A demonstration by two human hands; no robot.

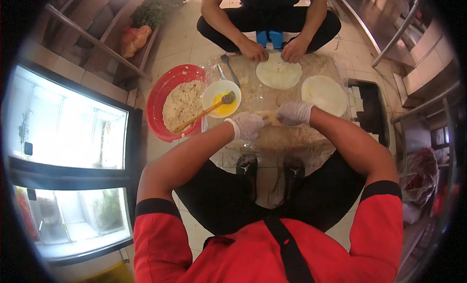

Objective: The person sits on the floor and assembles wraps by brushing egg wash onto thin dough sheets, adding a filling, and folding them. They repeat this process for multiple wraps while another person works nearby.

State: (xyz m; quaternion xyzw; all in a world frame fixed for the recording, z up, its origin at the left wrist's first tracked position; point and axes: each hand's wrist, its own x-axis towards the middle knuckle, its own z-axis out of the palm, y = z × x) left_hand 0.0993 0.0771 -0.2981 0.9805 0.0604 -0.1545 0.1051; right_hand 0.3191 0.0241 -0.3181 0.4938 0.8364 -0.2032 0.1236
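Note:
My left hand (247,126), in a thin white glove, is closed at one end of a small pale roll (270,118), which looks like a rolled wrapper. At its other end, my gloved right hand (294,112) is closed too. Fingers hide part of the roll, which lies low over the plastic-covered board (287,137). Left of my left hand stands a white bowl (207,94) of yellow beaten egg (224,108). A wooden-handled brush (202,115) rests across it. Beyond my right hand lies a stack of round pale wrappers (324,95).
A red basin (154,105) of crumbly filling (182,103) stands at left. Opposite, another person's hands (272,52) hold the edge of a round wrapper (278,74) with filling on it. A dark utensil (230,69) lies near the bowl. A black crate (369,112) sits right; a lit glass-door cooler (73,122) flanks the left.

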